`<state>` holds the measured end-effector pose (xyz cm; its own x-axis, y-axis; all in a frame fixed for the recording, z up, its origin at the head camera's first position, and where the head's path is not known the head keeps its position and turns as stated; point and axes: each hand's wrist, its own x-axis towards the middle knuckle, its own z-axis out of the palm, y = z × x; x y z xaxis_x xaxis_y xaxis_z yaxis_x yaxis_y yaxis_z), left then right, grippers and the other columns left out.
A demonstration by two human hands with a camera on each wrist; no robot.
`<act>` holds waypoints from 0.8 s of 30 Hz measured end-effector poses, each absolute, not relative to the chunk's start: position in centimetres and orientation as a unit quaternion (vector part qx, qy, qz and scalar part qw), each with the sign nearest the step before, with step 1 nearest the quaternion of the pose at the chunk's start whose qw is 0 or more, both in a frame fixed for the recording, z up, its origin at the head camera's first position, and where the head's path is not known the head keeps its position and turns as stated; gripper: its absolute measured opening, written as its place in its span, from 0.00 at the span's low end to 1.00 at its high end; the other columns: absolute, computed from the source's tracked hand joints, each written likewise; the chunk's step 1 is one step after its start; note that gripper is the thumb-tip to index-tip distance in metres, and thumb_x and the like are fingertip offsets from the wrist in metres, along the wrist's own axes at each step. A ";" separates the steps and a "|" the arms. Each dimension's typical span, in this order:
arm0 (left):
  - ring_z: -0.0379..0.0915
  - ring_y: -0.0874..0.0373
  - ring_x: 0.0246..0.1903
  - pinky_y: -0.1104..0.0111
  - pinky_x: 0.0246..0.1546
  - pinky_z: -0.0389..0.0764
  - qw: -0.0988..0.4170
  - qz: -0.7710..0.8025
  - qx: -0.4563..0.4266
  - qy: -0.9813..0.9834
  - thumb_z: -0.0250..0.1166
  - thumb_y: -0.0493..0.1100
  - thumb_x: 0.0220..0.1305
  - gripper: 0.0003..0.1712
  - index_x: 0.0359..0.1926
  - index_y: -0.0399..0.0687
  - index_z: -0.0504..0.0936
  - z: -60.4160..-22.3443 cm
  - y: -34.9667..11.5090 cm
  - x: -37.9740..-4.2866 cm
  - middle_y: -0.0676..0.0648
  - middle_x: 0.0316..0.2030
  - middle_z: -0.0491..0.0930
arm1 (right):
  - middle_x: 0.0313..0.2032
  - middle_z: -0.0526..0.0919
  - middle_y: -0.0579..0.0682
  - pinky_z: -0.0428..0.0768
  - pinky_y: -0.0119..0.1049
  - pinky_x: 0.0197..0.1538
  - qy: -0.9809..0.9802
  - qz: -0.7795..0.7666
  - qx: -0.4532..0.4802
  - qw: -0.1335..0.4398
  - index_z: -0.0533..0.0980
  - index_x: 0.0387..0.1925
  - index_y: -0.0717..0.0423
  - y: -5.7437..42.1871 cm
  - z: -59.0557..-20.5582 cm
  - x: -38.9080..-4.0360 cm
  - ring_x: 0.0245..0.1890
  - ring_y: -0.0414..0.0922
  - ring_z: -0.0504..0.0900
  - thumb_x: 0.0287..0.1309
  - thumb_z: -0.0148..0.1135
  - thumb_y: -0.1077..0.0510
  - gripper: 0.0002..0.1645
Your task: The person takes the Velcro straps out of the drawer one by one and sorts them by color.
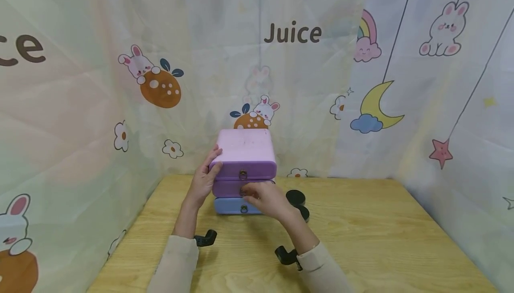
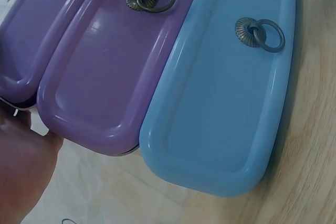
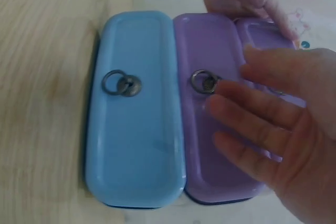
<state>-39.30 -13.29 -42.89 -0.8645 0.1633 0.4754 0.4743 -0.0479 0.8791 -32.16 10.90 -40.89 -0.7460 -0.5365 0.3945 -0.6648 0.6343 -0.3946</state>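
A small chest with a pink top (image 1: 246, 145) stands on the table, its drawer fronts turned toward me. Stacked under that top are an upper purple drawer (image 1: 226, 171), a middle purple drawer (image 2: 100, 72) and a bottom blue drawer (image 3: 137, 145). Each front carries a bronze-coloured ring pull. My left hand (image 1: 202, 185) rests against the chest's upper left side, thumb at the upper drawer's front corner. In front of the middle drawer is my right hand (image 1: 265, 197), fingers loosely spread. Its index fingertip is right at the middle ring pull (image 3: 202, 81). All drawers look closed.
Two black round discs (image 1: 296, 197) lie on the wooden table (image 1: 361, 239), right of the chest. Black wrist mounts (image 1: 206, 238) stick out by both sleeves. A printed curtain (image 1: 305, 105) with rabbits and flowers encloses the table behind and at the sides.
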 end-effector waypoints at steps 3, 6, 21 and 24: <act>0.39 0.56 0.83 0.50 0.81 0.46 0.117 -0.685 -0.236 -0.679 0.59 0.51 0.79 0.29 0.76 0.54 0.70 -42.9 -13.2 -39.4 0.59 0.82 0.51 | 0.42 0.90 0.45 0.83 0.33 0.41 -0.910 0.236 0.334 0.068 0.84 0.56 0.52 11.0 -41.5 -32.4 0.39 0.38 0.86 0.68 0.70 0.53 0.18; 0.40 0.54 0.83 0.48 0.81 0.46 0.123 -0.683 -0.237 -0.680 0.59 0.51 0.79 0.28 0.75 0.53 0.70 -42.9 -13.1 -39.4 0.57 0.83 0.51 | 0.41 0.90 0.45 0.82 0.31 0.39 -0.922 0.215 0.321 0.029 0.82 0.61 0.52 10.9 -41.9 -32.6 0.37 0.36 0.85 0.68 0.69 0.49 0.23; 0.41 0.54 0.83 0.48 0.81 0.47 0.139 -0.673 -0.232 -0.688 0.57 0.49 0.80 0.26 0.74 0.53 0.71 -42.7 -12.9 -39.2 0.57 0.82 0.52 | 0.41 0.89 0.44 0.83 0.34 0.38 -0.936 0.199 0.287 0.052 0.79 0.55 0.48 10.2 -43.4 -32.9 0.38 0.38 0.86 0.66 0.71 0.46 0.21; 0.41 0.55 0.83 0.48 0.81 0.47 0.140 -0.675 -0.230 -0.687 0.57 0.48 0.80 0.26 0.74 0.53 0.71 -42.7 -12.8 -39.2 0.57 0.82 0.52 | 0.40 0.88 0.44 0.80 0.32 0.35 -0.933 0.201 0.288 0.074 0.78 0.52 0.48 10.0 -43.7 -33.0 0.34 0.36 0.84 0.70 0.67 0.52 0.13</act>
